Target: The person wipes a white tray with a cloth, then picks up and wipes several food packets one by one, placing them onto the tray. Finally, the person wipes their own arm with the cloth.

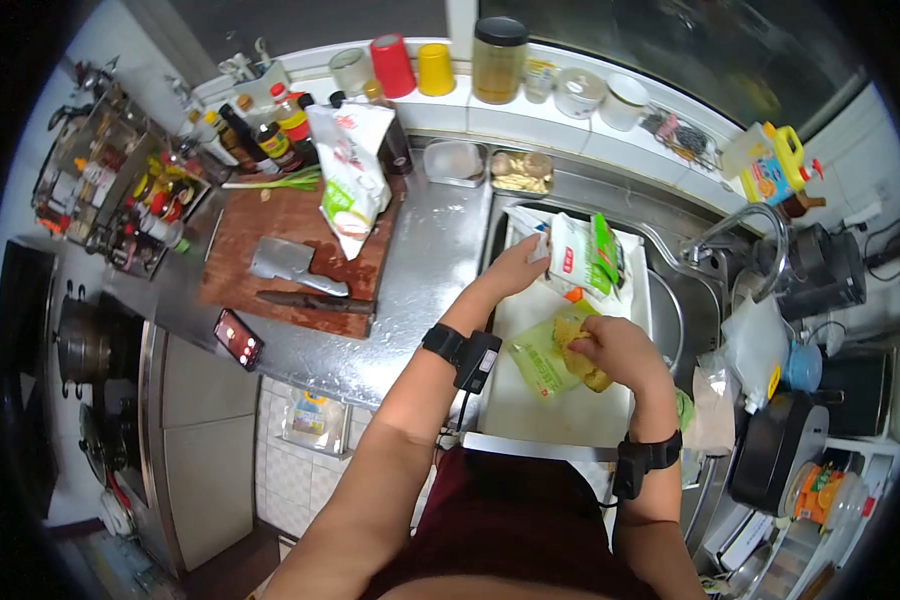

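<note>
Kitchen, seen from above: a white board (570,410) lies over the sink (670,250), w/ two packets on it. Left hand (520,265) is curled around the top-left corner of a white-and-green packet (582,258) at the board's far end; fingers closed on it. Right hand (610,350) is closed on a yellow-green bag (542,362) near the board's middle, fingers bunched into its open end; yellowish contents show through, can't tell what. Both wrists carry black bands.

Containers: behind the sink, on the steel table (420,270), a clear tub (456,160) looks empty; a steel tray (522,172) beside it holds pale sliced pieces. On the ledge above, a tall jar (498,60) w/ dark lid holds amber stuff; red cup (392,65) and yellow cup (435,68) stand upside down, side by side. Left of the sink, a wooden board (290,260) carries a cleaver (285,262), a knife (315,300) and a white bag (350,175) standing open. A phone (238,338) lies near the table's front edge.
</note>
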Demonstrator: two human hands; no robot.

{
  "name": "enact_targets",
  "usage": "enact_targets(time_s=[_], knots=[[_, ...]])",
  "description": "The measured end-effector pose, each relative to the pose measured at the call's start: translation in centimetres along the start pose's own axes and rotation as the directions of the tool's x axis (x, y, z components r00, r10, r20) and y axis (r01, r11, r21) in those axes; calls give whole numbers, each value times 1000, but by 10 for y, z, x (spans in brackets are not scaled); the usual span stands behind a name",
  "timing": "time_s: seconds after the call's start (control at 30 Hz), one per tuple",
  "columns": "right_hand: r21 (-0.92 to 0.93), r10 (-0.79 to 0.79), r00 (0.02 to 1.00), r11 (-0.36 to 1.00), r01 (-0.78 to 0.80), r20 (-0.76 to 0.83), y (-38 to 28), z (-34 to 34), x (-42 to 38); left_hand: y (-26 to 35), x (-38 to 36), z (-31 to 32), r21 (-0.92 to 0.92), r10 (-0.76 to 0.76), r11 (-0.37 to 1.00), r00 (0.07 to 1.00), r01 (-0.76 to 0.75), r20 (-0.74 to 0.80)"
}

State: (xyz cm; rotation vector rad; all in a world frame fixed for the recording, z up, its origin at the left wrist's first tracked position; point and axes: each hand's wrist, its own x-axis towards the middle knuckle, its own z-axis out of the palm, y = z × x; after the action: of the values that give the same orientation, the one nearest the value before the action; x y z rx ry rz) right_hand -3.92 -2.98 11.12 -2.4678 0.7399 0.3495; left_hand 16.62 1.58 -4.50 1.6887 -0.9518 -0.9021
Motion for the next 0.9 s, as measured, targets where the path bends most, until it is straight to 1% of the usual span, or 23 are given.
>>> enact_targets(time_s=[0.03, 0.07, 0.1, 0.13, 0.17, 0.2, 0.3, 0.33, 0.4, 0.43, 0.47, 0.57, 0.6, 0.73, 0.83, 0.9], knots=[[0, -41, 999, 999, 41, -13, -6, 0, 6, 2, -3, -7, -45, 22, 999, 997, -25, -78], [0, -79, 996, 997, 79, -28, -12, 0, 14, -12, -1, -10, -6, 99, 995, 973, -103, -210], [-1, -115, 992, 993, 115, -43, -18, 1, 22, -9, -5, -17, -58, 87, 993, 965, -105, -248], [5, -187, 979, 982, 188, -86, -23, 3, 34, -5, -11, -27, -110, 74, 988, 956, -109, -284], [23, -213, 971, 976, 216, -107, -32, 4, 44, 0, -17, -36, -161, 59, 980, 945, -116, -320], [40, -239, 962, 968, 246, -130, -45, 4, 55, -17, -12, -43, -79, 52, 992, 906, -94, -420], [119, -304, 932, 936, 330, -196, -72, 14, 92, -40, -13, -66, -18, 58, 996, 809, -85, -585], [152, -321, 922, 922, 357, -217, -80, 20, 103, -12, -34, -79, 12, 9, 1000, 797, -2, -604], [167, -329, 916, 914, 370, -231, -95, 29, 121, -14, -42, -97, 271, 205, 963, 605, 18, -770], [174, -331, 913, 911, 375, -238, -102, 32, 128, -14, -45, -105, 389, 314, 919, 496, 54, -810], [175, -352, 901, 900, 400, -254, -106, 37, 137, -13, -48, -115, 327, 226, 938, 515, 113, -827], [241, -341, 911, 887, 393, -232, -124, 43, 150, -21, -41, -142, 372, 296, 897, 303, 238, -906], [263, -319, 925, 892, 367, -207, -129, 46, 154, -21, -38, -152, 280, 192, 930, 336, 239, -922], [265, -370, 906, 870, 415, -206, -140, 53, 163, -19, -23, -178, 141, -73, 862, 394, 488, -916], [254, -357, 915, 882, 397, -190, -142, 55, 164, -21, -13, -186, 144, -109, 822, 402, 550, -909], [219, -376, 899, 880, 422, -224, -138, 57, 165, -24, -8, -190, 168, -107, 805, 417, 569, -903]])
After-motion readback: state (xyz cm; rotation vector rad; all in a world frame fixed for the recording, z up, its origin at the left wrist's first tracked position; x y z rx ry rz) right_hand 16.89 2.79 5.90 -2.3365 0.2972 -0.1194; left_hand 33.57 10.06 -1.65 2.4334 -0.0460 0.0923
